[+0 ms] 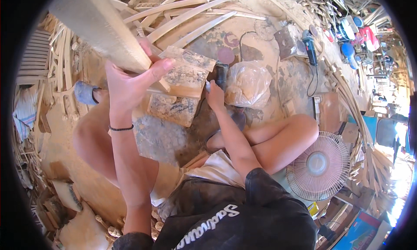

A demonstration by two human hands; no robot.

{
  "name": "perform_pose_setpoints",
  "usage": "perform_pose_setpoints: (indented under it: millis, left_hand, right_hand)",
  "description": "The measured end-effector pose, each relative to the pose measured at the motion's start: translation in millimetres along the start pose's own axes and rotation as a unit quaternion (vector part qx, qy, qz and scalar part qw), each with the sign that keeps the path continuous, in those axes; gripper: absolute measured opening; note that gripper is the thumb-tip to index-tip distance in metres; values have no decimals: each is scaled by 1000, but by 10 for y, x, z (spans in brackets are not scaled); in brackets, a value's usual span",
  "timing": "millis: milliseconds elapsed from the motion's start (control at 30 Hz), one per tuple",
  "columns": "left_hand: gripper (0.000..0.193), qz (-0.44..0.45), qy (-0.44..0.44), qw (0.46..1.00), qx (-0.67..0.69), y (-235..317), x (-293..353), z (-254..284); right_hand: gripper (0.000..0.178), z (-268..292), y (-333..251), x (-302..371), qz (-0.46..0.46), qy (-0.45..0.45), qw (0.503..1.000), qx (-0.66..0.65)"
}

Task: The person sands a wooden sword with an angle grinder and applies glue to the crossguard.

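Note:
My left hand [130,83] is raised on the left, its thumb and fingers closed around a long, thick wooden board [102,31]. The board slants toward the upper left, and its lower end is close to a stack of stained wooden blocks [184,70] on the ground. My right hand [216,97] is low near the middle, its fingers closed at the rear end of a dark angle grinder [222,74]. Something small and pale shows at its thumb side. A round reddish disc [226,56] sits at the grinder's far end. The grip's underside is hidden.
A clear plastic bag [248,84] lies right of the grinder. A second angle grinder [309,48] with a cord lies farther right. A round fan [318,163] stands by my right knee. Curved wooden strips [195,20] are piled at the far side. Dust covers the floor.

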State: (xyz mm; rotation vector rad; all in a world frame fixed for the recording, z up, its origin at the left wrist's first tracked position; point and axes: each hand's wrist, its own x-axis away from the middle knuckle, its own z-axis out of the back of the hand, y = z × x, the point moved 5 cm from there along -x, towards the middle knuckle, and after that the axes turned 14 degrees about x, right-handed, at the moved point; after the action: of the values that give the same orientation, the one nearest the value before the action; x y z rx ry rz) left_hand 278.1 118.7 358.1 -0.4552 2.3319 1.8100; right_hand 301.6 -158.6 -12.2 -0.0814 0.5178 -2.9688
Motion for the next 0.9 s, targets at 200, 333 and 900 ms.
perform_pose_setpoints:
  millis: [200, 333, 900]
  left_hand:
    - [43, 10, 15, 1000, -5, 3, -37, -40]
    - [49, 19, -5, 999, 30, 17, 38, -20]
    - [37, 29, -105, 993, 42, 76, 77, -73]
  right_hand:
    - [34, -250, 333, -67, -33, -49, 996, 60]
    - [33, -198, 259, 15, -57, -2, 998, -34]
    - [49, 1924, -604, 375, 5, 69, 947, -314]
